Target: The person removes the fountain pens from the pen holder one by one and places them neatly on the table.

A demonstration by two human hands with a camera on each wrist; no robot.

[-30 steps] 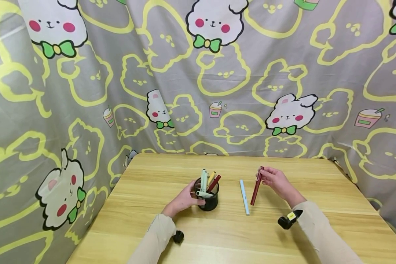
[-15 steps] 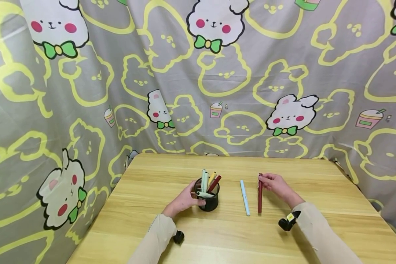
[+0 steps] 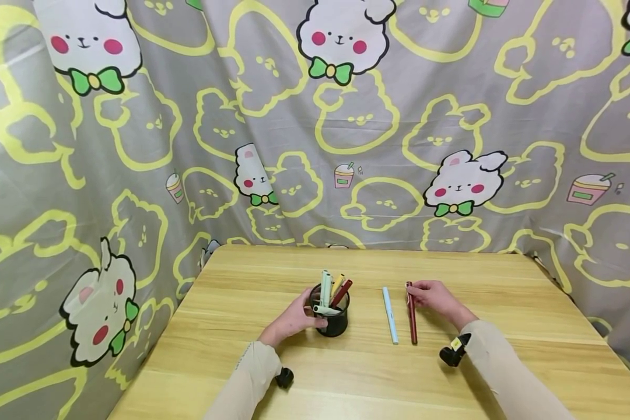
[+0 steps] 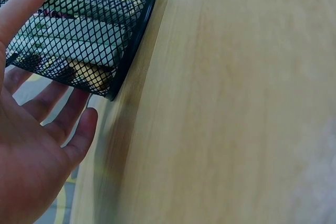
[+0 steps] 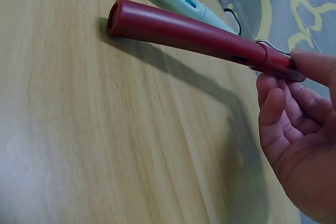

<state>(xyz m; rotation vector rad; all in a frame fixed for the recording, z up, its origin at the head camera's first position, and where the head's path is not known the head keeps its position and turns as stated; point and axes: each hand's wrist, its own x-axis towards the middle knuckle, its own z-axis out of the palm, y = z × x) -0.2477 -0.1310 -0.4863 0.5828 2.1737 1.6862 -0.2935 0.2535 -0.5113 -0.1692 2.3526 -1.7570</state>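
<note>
My left hand (image 3: 296, 318) grips a black mesh pen holder (image 3: 333, 326) standing on the table, thumb and fingers round its side. Several pens poke out of the holder: pale green pens (image 3: 325, 286), a yellow pen (image 3: 338, 284) and a dark red pen (image 3: 342, 293). To the right, my right hand (image 3: 437, 297) pinches another dark red pen (image 5: 178, 32) by its capped end between thumb and fingers. This pen's far end points toward me, low over the table. Beside it, on its left, a light blue pen (image 3: 391, 315) lies roughly parallel.
The wooden table (image 3: 231, 280) reaches back to a grey patterned curtain (image 3: 357, 134), which also hangs along the left and right sides. A black wrist camera (image 3: 284, 378) sits at the left sleeve, another wrist camera (image 3: 451, 354) at the right sleeve.
My right hand has brought the dark red pen down and toward me, turning it from slanted to nearly parallel with the light blue pen. The left hand and pen holder have stayed put.
</note>
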